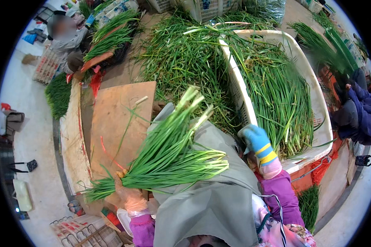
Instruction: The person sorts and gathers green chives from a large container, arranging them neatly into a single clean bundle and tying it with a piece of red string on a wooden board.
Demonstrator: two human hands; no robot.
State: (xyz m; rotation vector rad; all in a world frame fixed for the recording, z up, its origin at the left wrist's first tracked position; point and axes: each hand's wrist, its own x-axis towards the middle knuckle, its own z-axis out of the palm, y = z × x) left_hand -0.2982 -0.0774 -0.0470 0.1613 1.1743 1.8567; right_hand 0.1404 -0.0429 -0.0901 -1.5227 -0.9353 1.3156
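A bunch of long green chives with pale stem ends lies fanned out over my lap, the white ends pointing up and right. My left hand, in a thin orange-tinted glove, is closed round its leafy end at the lower left. My right hand, in a blue glove with yellow bands, is beside the near left corner of a white plastic crate. Its fingers are loosely bent with the thumb apart, and nothing shows in them. More chives fill the crate. A grey apron covers my lap.
A brown board with a few loose stalks lies at left. Loose greens are heaped beyond my lap, left of the crate. One person sits far left beside a board of chives; another person is at the right edge.
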